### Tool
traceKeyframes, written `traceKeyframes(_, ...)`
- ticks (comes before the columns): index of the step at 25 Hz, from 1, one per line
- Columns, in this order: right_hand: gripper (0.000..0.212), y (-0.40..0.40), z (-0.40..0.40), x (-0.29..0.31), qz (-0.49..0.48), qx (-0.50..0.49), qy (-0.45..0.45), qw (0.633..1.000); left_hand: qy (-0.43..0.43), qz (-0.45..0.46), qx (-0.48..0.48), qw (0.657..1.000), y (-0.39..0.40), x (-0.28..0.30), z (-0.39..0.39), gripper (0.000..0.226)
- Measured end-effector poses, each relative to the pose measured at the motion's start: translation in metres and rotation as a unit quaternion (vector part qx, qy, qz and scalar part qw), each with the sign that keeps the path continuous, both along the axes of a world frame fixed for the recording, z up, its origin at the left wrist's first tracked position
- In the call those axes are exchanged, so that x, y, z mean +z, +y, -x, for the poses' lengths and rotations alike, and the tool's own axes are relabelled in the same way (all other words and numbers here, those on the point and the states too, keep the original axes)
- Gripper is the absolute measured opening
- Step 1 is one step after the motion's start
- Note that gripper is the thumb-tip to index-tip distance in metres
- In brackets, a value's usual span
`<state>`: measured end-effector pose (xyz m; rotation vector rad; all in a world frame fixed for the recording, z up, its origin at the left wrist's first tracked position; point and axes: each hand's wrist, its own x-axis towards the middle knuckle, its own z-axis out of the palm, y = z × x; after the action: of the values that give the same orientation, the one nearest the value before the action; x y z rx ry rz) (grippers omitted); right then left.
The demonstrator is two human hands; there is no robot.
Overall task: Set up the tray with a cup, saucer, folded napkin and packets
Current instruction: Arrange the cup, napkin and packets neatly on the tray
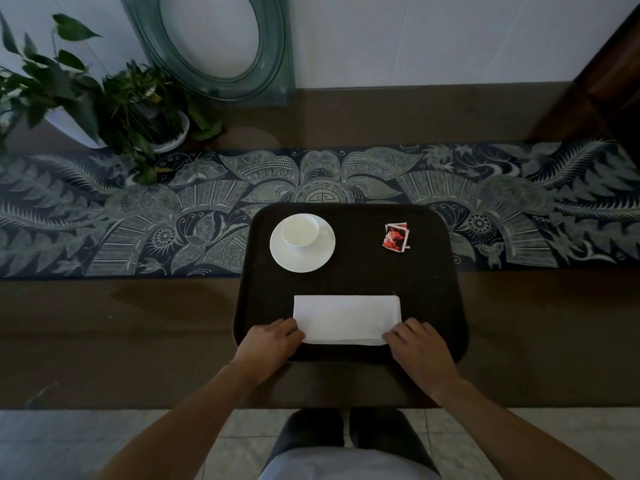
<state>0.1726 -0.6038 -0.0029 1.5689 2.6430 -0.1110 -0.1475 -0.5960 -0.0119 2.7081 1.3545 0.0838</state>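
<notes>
A dark tray (429,292) lies on the table in front of me. On its far left a white cup (300,231) stands on a white saucer (304,259). Red and white packets (396,236) lie in a small pile at its far right. A white folded napkin (346,317) lies flat along the tray's near side. My left hand (268,341) pinches the napkin's near left corner. At the near right corner, my right hand (419,344) grips the napkin the same way.
A patterned dark blue runner (121,216) crosses the brown table under the tray's far end. Potted plants (114,109) stand at the back left, next to a glass oval frame (214,46) leaning on the wall. The table's near edge is just behind my wrists.
</notes>
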Motion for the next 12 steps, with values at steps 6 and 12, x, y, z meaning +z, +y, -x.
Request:
traceKeyframes(6,0.04,-0.0039,-0.0056,-0.0007,-0.004,-0.011,0.005,1.0,0.013,0.003,0.009,1.0,-0.0036,0.0021,-0.001,0.013)
traceKeyframes(12,0.043,-0.0075,-0.0019,0.0022,-0.008,-0.047,0.021,0.999,0.001,0.003,0.04,0.999,-0.0055,-0.003,-0.0022,0.017)
